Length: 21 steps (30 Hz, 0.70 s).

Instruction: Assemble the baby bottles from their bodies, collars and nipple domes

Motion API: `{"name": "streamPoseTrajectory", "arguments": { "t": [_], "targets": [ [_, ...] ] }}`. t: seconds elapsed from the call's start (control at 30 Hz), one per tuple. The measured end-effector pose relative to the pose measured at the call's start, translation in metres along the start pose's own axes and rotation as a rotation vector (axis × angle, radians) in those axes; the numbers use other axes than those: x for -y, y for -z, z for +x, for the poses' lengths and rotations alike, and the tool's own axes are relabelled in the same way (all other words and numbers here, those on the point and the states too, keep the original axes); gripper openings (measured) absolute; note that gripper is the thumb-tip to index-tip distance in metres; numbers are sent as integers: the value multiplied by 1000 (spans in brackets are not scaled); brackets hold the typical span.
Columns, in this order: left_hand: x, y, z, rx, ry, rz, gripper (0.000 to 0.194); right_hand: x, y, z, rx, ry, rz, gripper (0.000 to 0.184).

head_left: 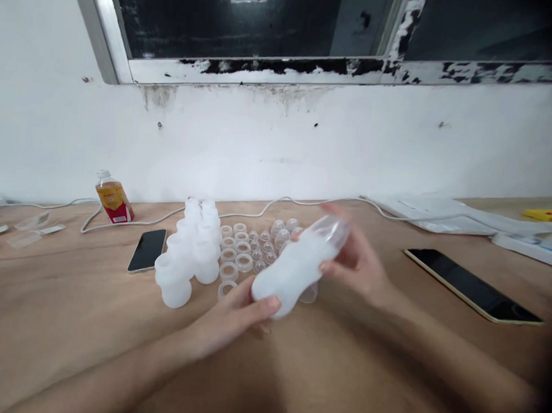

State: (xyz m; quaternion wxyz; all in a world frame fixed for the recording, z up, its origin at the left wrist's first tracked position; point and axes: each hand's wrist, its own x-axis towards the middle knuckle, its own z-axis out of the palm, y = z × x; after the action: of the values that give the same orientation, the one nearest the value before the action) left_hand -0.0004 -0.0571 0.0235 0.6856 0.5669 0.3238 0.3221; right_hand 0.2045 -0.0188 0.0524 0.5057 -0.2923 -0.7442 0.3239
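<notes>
A milky white baby bottle [291, 266] is held tilted above the table, its clear cap [333, 230] pointing up to the right. My left hand [244, 313] is closed round the bottle's lower end. At the cap end, my right hand [357, 261] has its fingers curled around the clear cap; they are slightly blurred. Behind and left of the bottle stand rows of white bottle bodies [174, 281]. Beside them lie clear collar rings [243, 262] and clear nipples [268, 248]. Part of another clear cap [309, 292] shows beneath the held bottle.
A dark phone [147, 250] lies left of the bottles, and a larger one [470, 285] at the right. A drink bottle [114, 198] stands near the wall. A white cable [261, 213] runs along the back. Plastic bags [434, 213] lie back right.
</notes>
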Motion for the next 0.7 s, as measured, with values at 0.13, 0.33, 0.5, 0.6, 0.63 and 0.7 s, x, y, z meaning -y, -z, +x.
{"name": "streamPoseTrajectory", "arguments": {
  "t": [0.13, 0.33, 0.5, 0.6, 0.63, 0.7],
  "targets": [
    [16, -1, -6, 27, 17, 182, 42, -21, 61, 37, -324, 21, -536, 76],
    [18, 5, -5, 72, 115, 355, 32, -107, 103, 63, -251, -209, -1034, 77],
    [21, 10, -4, 76, 114, 388, 33, -132, 102, 70, -306, -325, -1035, 76],
    [23, 11, -3, 57, 91, 451, 31, -136, 105, 73, -309, -339, -1043, 81],
    [22, 12, -3, 43, 65, 495, 29, -137, 107, 74, -311, -334, -1034, 82],
    [19, 14, -2, 0, -15, 620, 25, -140, 111, 75, -313, -299, -992, 85]
  ]
}}
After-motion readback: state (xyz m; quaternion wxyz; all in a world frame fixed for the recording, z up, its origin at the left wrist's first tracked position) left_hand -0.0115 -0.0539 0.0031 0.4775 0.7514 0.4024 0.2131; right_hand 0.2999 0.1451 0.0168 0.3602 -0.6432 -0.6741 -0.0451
